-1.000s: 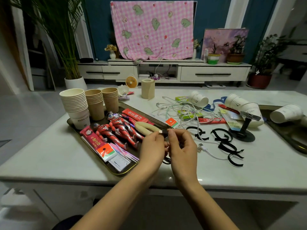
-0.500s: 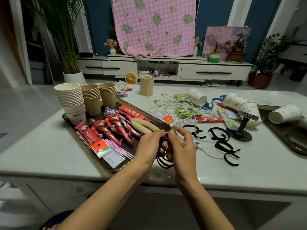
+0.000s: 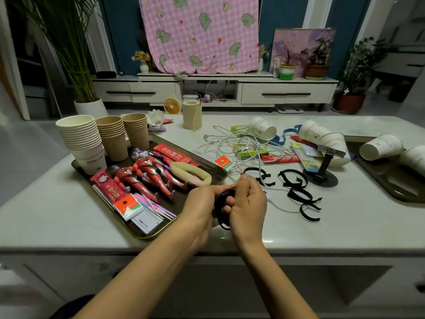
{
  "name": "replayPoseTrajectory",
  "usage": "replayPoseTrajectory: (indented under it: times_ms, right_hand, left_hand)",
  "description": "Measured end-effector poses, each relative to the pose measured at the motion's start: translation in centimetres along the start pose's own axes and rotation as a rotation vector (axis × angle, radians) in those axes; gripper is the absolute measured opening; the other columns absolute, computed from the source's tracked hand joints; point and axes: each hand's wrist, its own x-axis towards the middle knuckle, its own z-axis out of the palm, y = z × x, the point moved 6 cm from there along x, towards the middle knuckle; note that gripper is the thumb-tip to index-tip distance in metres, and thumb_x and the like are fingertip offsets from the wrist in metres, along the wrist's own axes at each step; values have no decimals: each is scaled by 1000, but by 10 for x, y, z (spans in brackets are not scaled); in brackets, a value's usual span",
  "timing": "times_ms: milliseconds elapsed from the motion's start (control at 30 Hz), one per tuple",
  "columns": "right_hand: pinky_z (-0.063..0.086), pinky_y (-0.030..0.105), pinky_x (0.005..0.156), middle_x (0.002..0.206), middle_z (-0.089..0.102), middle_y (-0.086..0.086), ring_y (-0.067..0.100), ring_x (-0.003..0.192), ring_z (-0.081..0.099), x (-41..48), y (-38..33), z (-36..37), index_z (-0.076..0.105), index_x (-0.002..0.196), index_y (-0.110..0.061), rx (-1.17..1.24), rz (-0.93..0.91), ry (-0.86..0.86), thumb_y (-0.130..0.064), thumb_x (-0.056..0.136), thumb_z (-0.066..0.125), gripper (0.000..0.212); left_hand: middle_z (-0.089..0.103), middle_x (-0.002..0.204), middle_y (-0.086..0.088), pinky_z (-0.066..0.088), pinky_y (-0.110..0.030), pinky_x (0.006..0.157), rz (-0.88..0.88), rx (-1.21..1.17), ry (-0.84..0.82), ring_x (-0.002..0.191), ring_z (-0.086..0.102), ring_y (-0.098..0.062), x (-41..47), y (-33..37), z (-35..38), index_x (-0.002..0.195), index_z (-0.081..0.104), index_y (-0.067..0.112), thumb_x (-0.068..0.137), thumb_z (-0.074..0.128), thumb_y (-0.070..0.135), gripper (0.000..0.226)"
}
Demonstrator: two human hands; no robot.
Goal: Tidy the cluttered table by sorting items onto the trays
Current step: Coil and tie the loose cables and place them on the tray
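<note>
Both hands meet above the near edge of the worktop [image 3: 69, 215], just right of the left tray [image 3: 142, 236]. The left hand [image 3: 200, 208] and right hand [image 3: 250, 203] are curled round a strap coil [image 3: 218, 204], a small bundle of thin black loops held between them and clear of the surface. The coil looks light, limp and springy. Such bands probably fan open once pressure is released, so the hold is best taken across all the loops at once, pinching where they overlap and not by a single strand. It appears neither fragile nor slippery, though a free end could catch on neighbouring objects. More loose straps [image 3: 309, 218] of the same kind lie curled on the worktop to the right, near a white cable [image 3: 282, 208] and a larger cable tangle [image 3: 241, 146]. Lifting any of these by one end would likely drag the rest. The palms and fingers hide most of the coil, so the number of loops, whether any fastener closes them, and where the ends lie cannot be told. Which fingers bear on it is also obscured. The right tray [image 3: 400, 180] is cut off by the frame edge, and the tipped cups on it are only partly shown. Print on the packets in the left tray is too small to read with confidence.
</note>
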Motion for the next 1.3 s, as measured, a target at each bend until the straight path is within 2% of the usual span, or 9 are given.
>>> replayPoseTrajectory:
  times_ms: [100, 267, 433, 567, 767, 967, 1067, 1200, 1300]
  right_hand:
    - [33, 14, 40, 45, 43, -10, 1, 40, 39, 0, -2, -2, 41, 63, -17, -131, -96, -6, -21, 99, 40, 36]
    - [29, 15, 48, 49, 48, -17, 2, 49, 39, 4, -5, -9, 39, 58, -26, -339, -220, 46, -19, 97, 45, 40]
    - [29, 11, 41, 40, 42, -10, 1, 39, 36, 11, -2, -14, 40, 56, -14, -250, -66, 119, -19, 98, 43, 42]
    - [27, 12, 32, 35, 41, -6, 5, 28, 35, 19, 2, -14, 44, 56, -12, -89, 182, 102, -15, 94, 44, 38]
    - [26, 20, 39, 38, 38, -6, 13, 41, 33, 30, 7, -27, 39, 51, -16, -98, 232, 111, -17, 91, 44, 40]
    - [42, 19, 54, 64, 58, 2, 11, 57, 51, 57, -19, -79, 60, 73, -11, -419, 1, 52, -21, 95, 50, 26]
    - [40, 18, 54, 68, 60, -5, 12, 63, 54, 66, -39, -128, 60, 76, -13, -841, -126, 68, -30, 89, 59, 21]
    - [41, 31, 64, 75, 59, -6, 15, 73, 55, 55, -17, -143, 56, 76, -20, -1558, -125, -149, -52, 84, 56, 33]
    - [44, 34, 76, 88, 60, -2, 18, 84, 54, 49, -10, -142, 58, 89, -20, -1583, -126, -133, -46, 87, 56, 26]
  left_hand:
    - [50, 49, -2, 37, -22, 52, 68, 298, 91, 43, 45, -15, 3, 2, -4, 78, 61, 6, 94, 42, 13, 26]
    - [64, 90, 0, 40, -24, 75, 438, 827, 117, 91, 58, -15, -3, 4, 6, 86, 60, 24, 100, 22, 38, 43]
    - [51, 44, 7, 36, -29, 60, 244, 458, 58, 50, 47, -11, 7, -7, 2, 57, 50, 20, 99, 33, 38, 49]
    - [43, 45, 9, 36, -25, 62, 70, 161, -78, 42, 43, -5, 6, -8, 9, 66, 47, 17, 99, 36, 35, 40]
    - [35, 37, 9, 39, -12, 48, 216, 259, -145, 41, 39, -5, 2, 0, 24, 73, 49, 10, 102, 29, 23, 37]
    - [36, 34, 9, 32, -16, 49, 256, 366, -50, 37, 35, -1, 8, 4, 16, 73, 48, 14, 101, 30, 26, 36]
    - [34, 34, 9, 31, -19, 50, 175, 306, -30, 39, 35, -4, 13, 3, 9, 72, 46, 13, 101, 31, 26, 36]
    - [34, 38, 9, 35, -11, 40, 119, 269, -43, 45, 34, -8, 15, 2, 11, 69, 46, 11, 101, 32, 23, 37]
    - [35, 38, 9, 33, -9, 37, 68, 273, -58, 50, 35, -11, 16, -2, 20, 70, 47, 12, 101, 32, 24, 37]
